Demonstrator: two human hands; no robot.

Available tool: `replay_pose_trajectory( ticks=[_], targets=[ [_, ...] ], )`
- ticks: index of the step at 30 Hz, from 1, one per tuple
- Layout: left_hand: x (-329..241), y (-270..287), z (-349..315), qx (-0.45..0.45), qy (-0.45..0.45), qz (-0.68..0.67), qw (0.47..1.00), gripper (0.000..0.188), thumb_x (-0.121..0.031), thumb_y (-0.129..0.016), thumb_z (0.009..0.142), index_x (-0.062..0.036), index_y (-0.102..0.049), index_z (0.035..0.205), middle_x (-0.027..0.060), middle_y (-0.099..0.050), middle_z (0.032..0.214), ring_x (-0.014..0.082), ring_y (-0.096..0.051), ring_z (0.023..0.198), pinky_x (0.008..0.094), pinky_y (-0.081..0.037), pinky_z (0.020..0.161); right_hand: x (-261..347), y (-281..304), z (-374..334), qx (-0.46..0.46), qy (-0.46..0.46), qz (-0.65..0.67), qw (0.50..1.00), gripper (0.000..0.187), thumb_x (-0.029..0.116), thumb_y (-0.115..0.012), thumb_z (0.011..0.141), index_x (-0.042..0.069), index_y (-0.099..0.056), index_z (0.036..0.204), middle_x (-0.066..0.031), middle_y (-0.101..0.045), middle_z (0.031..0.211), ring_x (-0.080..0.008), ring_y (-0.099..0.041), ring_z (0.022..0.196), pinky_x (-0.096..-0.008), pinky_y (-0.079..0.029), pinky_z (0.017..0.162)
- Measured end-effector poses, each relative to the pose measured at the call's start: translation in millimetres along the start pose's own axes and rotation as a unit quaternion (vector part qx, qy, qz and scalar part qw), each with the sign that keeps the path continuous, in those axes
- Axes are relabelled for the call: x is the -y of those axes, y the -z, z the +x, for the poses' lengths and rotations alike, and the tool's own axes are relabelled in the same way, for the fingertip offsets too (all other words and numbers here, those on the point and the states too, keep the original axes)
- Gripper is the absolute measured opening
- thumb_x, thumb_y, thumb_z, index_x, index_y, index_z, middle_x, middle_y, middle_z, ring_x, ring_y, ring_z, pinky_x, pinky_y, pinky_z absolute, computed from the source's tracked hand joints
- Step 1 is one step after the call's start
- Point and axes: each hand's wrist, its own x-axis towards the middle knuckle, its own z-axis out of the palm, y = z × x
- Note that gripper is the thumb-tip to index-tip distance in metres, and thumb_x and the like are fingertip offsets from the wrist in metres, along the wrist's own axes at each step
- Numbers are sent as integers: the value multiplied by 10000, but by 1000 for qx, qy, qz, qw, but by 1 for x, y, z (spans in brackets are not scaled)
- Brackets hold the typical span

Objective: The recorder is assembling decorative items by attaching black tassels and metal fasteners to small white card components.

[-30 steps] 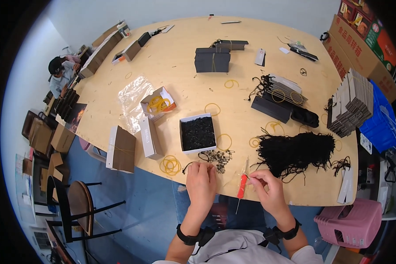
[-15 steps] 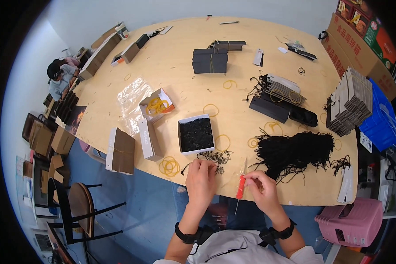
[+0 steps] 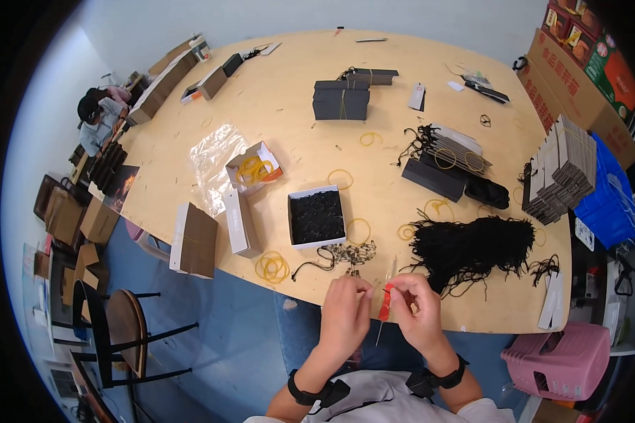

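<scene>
My left hand [image 3: 343, 315] is closed in a pinch near the table's front edge. Close by on its right, my right hand [image 3: 416, 307] pinches too, fingertips beside a red-handled tool [image 3: 384, 304]. That tool has a thin metal shaft jutting past the edge; whether it is gripped or just lies there is unclear. Something small and dark shows between the fingertips, too fine to make out. Just beyond my left hand lies a tangle of thin black cords [image 3: 346, 255]. Behind it is a white box [image 3: 317, 244] full of small black pieces. A large bundle of black cords [image 3: 473, 247] lies to the right.
Yellow rubber bands [image 3: 271, 267] are scattered about, some in a small open box [image 3: 245, 181]. Banded card stacks [image 3: 194, 240] stand at left, others [image 3: 561, 166] at right. A chair [image 3: 125, 331] and pink crate [image 3: 564, 359] flank the table. Another person [image 3: 100, 123] works at far left.
My left hand has moved right, away from the cord tangle, and now meets my right hand by the red handle. My right hand has shifted little, and the view has tilted slightly.
</scene>
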Motion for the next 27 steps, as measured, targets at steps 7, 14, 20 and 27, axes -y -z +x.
replay_pose_trajectory(
  ticks=[7,14,20,27],
  targets=[
    [-5,-2,-7,-15,-23,-6,1000,150,19,-665,815,-17,-553,909,135,-579,873,326,-558,833,385,-450,731,-3,-5,-1,-19,19,-9,1000,156,-36,-581,909,2,-581,1060,-45,-657,826,-39,-590,605,-195,-442,505],
    [-5,-2,-8,-7,-9,-21,1000,144,17,-667,814,-20,-561,905,133,-582,874,326,-562,841,383,-452,736,-7,-4,-3,-12,6,-1,1000,141,-22,-594,911,-3,-591,1050,-56,-666,842,-47,-605,632,-193,-447,518],
    [-6,-3,-10,-6,-6,-33,999,139,17,-668,814,-19,-570,905,132,-585,876,326,-566,837,378,-454,737,-12,-3,-4,-9,-38,49,998,134,-33,-606,904,-26,-599,1038,-73,-664,842,-86,-646,674,-221,-512,592],
    [-8,-4,-10,-21,-12,-27,999,144,17,-674,811,-15,-575,911,129,-591,874,320,-570,828,371,-458,726,-15,-1,-9,-38,-10,61,997,130,-36,-620,892,-35,-613,1022,-78,-671,837,-100,-655,681,-224,-520,621]
  ],
)
